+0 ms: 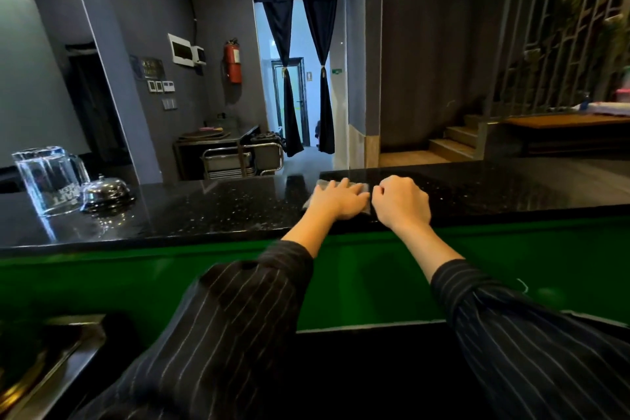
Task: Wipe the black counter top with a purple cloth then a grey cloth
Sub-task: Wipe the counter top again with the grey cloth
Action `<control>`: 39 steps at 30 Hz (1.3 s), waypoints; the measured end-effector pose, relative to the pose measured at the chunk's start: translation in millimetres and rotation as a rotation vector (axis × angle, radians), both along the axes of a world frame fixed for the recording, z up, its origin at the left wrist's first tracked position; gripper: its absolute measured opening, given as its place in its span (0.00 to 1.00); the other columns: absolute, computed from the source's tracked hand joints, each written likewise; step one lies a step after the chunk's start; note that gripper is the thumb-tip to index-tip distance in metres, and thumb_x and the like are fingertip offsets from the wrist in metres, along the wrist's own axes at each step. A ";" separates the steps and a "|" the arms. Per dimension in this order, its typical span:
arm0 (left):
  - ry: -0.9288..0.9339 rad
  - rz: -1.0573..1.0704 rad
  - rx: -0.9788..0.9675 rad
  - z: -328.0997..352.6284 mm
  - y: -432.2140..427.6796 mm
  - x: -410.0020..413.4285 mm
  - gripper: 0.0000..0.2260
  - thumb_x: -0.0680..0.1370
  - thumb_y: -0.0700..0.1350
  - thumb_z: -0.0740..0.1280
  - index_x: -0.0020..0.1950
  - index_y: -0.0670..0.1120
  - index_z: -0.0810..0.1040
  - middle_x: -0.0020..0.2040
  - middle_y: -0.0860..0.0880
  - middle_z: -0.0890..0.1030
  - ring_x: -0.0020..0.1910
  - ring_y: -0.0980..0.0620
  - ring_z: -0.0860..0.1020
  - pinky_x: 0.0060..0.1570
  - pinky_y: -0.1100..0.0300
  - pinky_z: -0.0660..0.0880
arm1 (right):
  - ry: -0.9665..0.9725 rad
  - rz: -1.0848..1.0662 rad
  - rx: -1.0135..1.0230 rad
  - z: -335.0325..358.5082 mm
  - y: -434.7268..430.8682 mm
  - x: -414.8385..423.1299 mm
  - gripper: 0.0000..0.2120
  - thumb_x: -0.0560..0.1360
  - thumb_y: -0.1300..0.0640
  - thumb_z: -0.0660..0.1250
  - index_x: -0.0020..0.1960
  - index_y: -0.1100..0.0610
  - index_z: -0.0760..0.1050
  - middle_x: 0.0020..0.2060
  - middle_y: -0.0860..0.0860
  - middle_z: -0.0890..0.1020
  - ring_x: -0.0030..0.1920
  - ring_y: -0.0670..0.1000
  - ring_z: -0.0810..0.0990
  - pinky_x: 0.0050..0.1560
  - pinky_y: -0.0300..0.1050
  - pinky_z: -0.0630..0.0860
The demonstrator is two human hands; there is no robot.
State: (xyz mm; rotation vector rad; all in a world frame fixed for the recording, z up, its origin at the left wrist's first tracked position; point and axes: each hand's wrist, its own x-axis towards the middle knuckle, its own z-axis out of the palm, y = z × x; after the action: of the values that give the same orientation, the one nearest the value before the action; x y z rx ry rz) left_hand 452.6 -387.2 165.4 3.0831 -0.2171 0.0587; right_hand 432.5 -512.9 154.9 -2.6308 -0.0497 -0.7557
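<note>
Cloth point(344, 193) (grey, as far as I can tell) lies near the front edge of the black counter top point(211, 211), my left hand point(335, 199) pressed flat and open on it. My right hand point(402, 203) is curled beside it, pinching its corner. Sweeping left risks knocking the bell point(105, 193) and glass jug point(47, 177); rightward is open.

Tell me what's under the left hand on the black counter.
A grey cloth lies flat under the left hand on the black counter; only its edges show. The right hand is curled beside it.
</note>
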 end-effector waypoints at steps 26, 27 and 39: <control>0.002 -0.189 0.197 -2.9 72.0 28.3 0.24 0.82 0.49 0.52 0.78 0.48 0.53 0.78 0.42 0.55 0.76 0.37 0.56 0.71 0.34 0.57 | 0.138 0.104 0.049 3.4 24.8 -6.7 0.18 0.80 0.41 0.55 0.51 0.52 0.78 0.55 0.52 0.79 0.61 0.58 0.71 0.52 0.53 0.71; -0.006 -0.196 0.231 -1.2 88.0 34.3 0.24 0.82 0.46 0.54 0.77 0.46 0.54 0.78 0.42 0.56 0.75 0.38 0.57 0.71 0.36 0.59 | 0.132 0.111 -0.007 1.2 24.4 -6.6 0.15 0.80 0.44 0.57 0.53 0.52 0.77 0.56 0.52 0.78 0.61 0.57 0.71 0.52 0.52 0.71; 0.095 0.144 0.163 5.0 103.7 125.7 0.24 0.80 0.55 0.53 0.76 0.53 0.57 0.79 0.45 0.54 0.77 0.38 0.55 0.72 0.36 0.54 | 0.120 0.085 -0.111 -3.0 34.2 4.2 0.13 0.80 0.51 0.56 0.61 0.53 0.71 0.62 0.53 0.73 0.63 0.58 0.68 0.58 0.55 0.70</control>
State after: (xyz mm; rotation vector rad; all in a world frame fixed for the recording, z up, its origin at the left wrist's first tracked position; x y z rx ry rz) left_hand 578.3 -283.5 170.4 3.2479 0.0058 -0.1055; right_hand 436.7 -478.7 151.9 -2.7536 -0.1734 -0.5805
